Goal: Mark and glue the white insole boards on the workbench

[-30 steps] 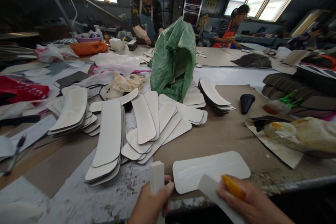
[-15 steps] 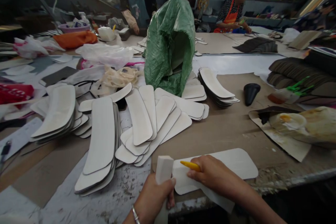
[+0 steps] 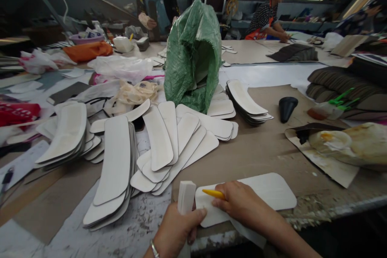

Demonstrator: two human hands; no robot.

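My left hand (image 3: 178,223) is closed around a narrow bundle of white strips (image 3: 186,194), which stands up above the fist. Its thumb reaches right onto the near left corner of a white panel (image 3: 269,190) with rounded corners, lying at the table's front edge. In my right hand (image 3: 242,201) is a yellow pointed tool (image 3: 213,194), its tip turned left over the panel's left end. That hand rests over the middle of the panel and hides part of it. Below the right hand, a pale flap (image 3: 249,234) hangs past the table edge.
Curved white panels lie in a stack (image 3: 113,161) and a fanned pile (image 3: 160,137). Behind them stands a green sack (image 3: 193,56). A black cone-shaped object (image 3: 287,109), a glue-stained container (image 3: 356,143) and dark stacked pieces (image 3: 338,88) are at right. Two people work across the table.
My left thumb has extended right onto the panel's corner. The yellow tool and right hand have shifted slightly left. Across the table, one person has raised a dark piece.
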